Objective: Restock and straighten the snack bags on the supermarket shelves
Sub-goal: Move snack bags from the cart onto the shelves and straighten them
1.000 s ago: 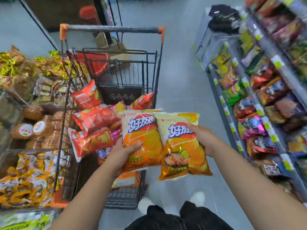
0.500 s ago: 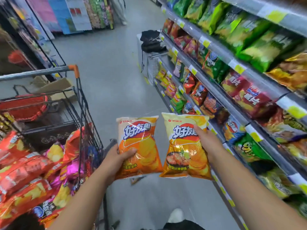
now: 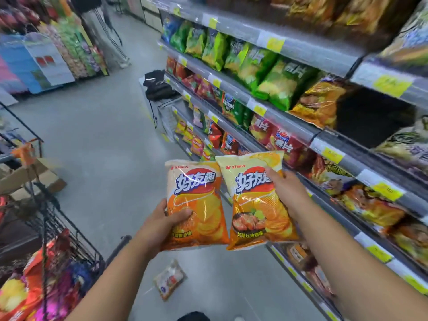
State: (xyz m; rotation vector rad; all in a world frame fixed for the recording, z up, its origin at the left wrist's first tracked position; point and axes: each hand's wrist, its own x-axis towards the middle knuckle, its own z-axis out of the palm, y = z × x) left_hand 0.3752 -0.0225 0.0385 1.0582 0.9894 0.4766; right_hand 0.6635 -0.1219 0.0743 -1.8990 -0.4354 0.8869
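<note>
My left hand (image 3: 162,224) grips the lower left side of an orange chip bag (image 3: 196,205), thumb across its front. Beside it, my right hand (image 3: 286,193) holds a yellow-and-orange chip bag (image 3: 252,205) by its right edge. Both bags are upright, side by side, in front of the snack shelves (image 3: 289,126) on the right. Those shelves carry rows of green, red and orange bags with yellow price tags. A dark gap (image 3: 370,117) shows on the upper shelf next to an orange bag.
The shopping cart (image 3: 53,228) with red and pink snack bags stands at the lower left. A small snack packet (image 3: 170,279) lies on the grey floor below my hands. A person's legs (image 3: 108,38) stand far down the aisle. A black bag (image 3: 157,86) sits on a low rack.
My view has swung right and up from the cart toward the shelves. Both bags have risen with my hands and come nearer the shelf. The grips are unchanged.
</note>
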